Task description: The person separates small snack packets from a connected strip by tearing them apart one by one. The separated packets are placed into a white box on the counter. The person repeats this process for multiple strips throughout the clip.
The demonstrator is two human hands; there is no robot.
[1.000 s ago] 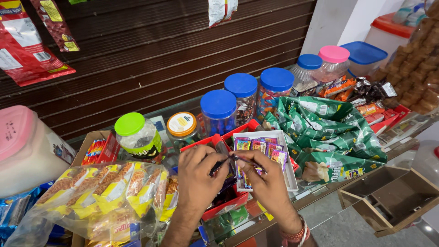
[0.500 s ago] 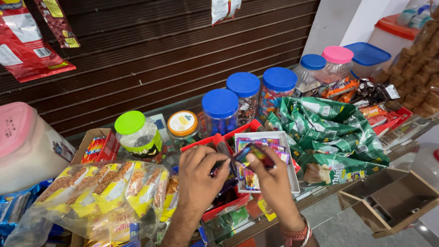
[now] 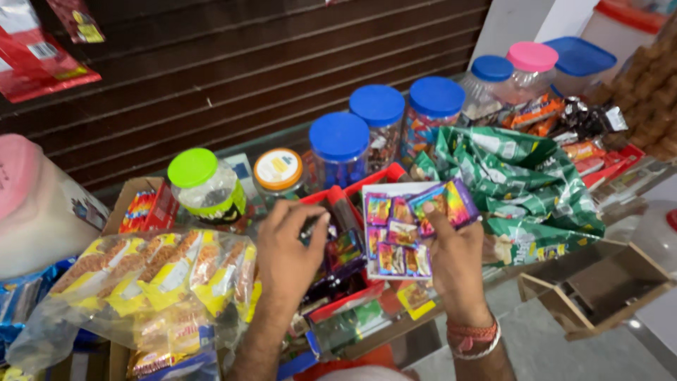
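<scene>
The right hand (image 3: pixel 455 264) pinched a small purple packet (image 3: pixel 444 206) between thumb and fingers, raised over the far right corner of a white box (image 3: pixel 395 190) of similar packets. The left hand (image 3: pixel 285 247) was curled, fingertips closed on a thin dark item too small to identify, just left of that box, above a red tray (image 3: pixel 381 175). Blue-lidded jars (image 3: pixel 340 148) stood behind; green bags (image 3: pixel 522 183) lay right.
</scene>
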